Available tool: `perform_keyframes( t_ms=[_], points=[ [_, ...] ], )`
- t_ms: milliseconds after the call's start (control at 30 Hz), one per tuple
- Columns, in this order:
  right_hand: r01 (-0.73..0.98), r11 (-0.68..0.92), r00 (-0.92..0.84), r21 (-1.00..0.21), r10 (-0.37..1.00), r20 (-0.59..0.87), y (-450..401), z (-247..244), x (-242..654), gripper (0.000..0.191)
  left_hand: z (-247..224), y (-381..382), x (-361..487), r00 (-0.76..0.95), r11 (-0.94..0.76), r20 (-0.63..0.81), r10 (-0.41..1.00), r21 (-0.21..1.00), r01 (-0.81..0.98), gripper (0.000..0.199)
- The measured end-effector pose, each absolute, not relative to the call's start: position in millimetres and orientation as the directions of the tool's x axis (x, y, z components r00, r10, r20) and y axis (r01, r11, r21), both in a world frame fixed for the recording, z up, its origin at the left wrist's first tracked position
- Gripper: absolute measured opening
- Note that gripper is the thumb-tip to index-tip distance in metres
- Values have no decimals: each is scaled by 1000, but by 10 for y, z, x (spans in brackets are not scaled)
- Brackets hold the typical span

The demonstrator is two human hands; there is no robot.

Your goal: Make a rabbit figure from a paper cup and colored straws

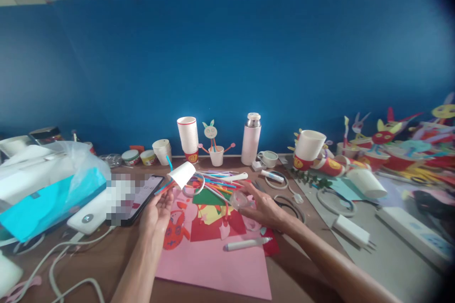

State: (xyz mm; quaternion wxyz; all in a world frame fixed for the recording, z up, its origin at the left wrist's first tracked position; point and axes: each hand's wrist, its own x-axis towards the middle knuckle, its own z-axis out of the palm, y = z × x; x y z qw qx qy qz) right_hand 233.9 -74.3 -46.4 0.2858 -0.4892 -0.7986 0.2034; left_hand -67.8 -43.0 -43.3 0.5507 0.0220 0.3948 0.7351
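A white paper cup (182, 175) with blue and red sticks poking out of it is tipped on its side above the papers. My left hand (159, 208) is palm up beneath it, fingers curled at the sticks' end. In my right hand (262, 206) is a clear round object (239, 200), possibly a roll of tape. Between the hands lie red paper (216, 232), cut yellow and green pieces, and an orange paper animal figure (173, 234). A white marker (247, 244) rests on the pink sheet (213, 270). Coloured sticks (220, 181) are heaped just behind.
Stacked paper cups (187, 135), a cup figure (215, 155) and a white thermos (251, 139) stand along the blue partition (227, 66). On the left are a phone (149, 194), cables and a blue bag (53, 203). Finished-looking cup figures, a charger (351, 231) and a power strip (414, 236) occupy the right.
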Motion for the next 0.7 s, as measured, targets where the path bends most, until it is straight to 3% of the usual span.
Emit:
perform_keyframes(
  t_ms=[433, 700],
  points=[
    [664, 449, -375, -598, 892, 253, -819, -403, 2262, 58, -531, -402, -708, -425, -73, -382, 820, 668, -741, 17],
    [669, 450, -375, -592, 891, 255, -817, -427, 2259, 56, -467, -437, -671, -477, -36, -322, 818, 799, -601, 15]
  ],
)
